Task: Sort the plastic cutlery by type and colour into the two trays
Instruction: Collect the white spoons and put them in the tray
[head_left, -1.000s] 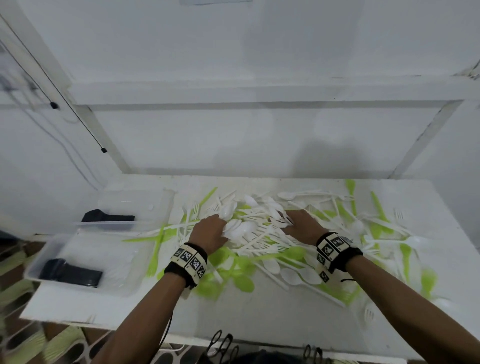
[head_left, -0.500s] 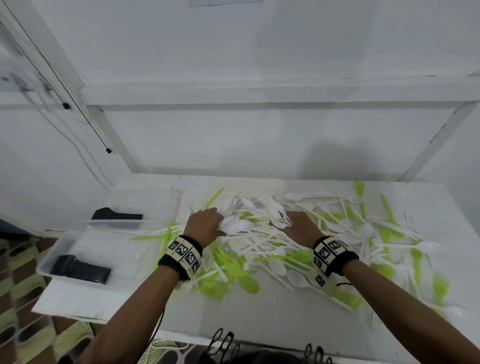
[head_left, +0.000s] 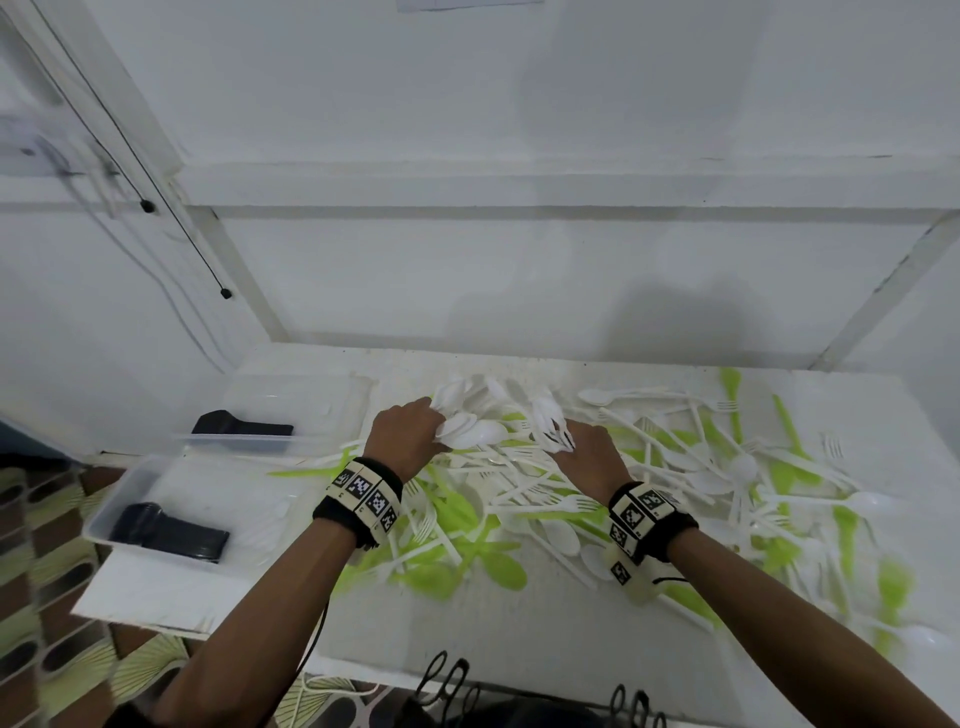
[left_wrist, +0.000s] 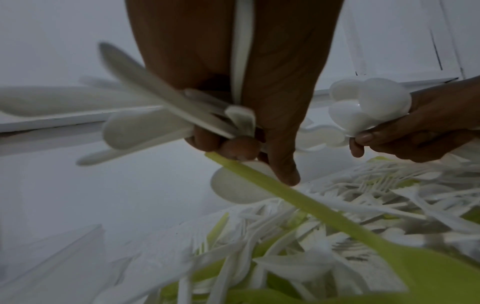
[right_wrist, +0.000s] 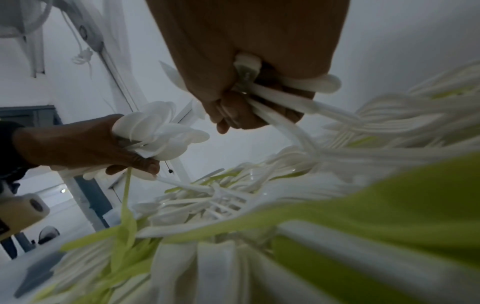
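Across the middle and right of the white bench (head_left: 519, 649), in the head view, a loose heap of white and green cutlery (head_left: 675, 483) is spread; the pieces overlap too much to be counted. Two clear trays are seen at the bench's left edge: the far tray (head_left: 311, 395) and the near tray (head_left: 171, 478), each holding one dark stack of black cutlery (head_left: 169, 532). Two hands are raised over the heap. The left hand (head_left: 405, 434) is closed around a bunch of white spoons (head_left: 467, 428), and the right hand (head_left: 592, 454) is closed around a second white bunch (head_left: 548, 415); the fingers themselves are hidden behind the knuckles.

From the left wrist view, the left hand (left_wrist: 233, 102) is seen gripping several blurred white handles, and one green handle (left_wrist: 298, 201) is caught under its fingertips (left_wrist: 241, 148). The right hand (left_wrist: 420, 127) is cut off at the frame's right edge, with about four spoon bowls showing.

From the right wrist view, the right hand (right_wrist: 246, 72) is seen clenched on white handles, whose number cannot be told. The foreground is blurred green and white.
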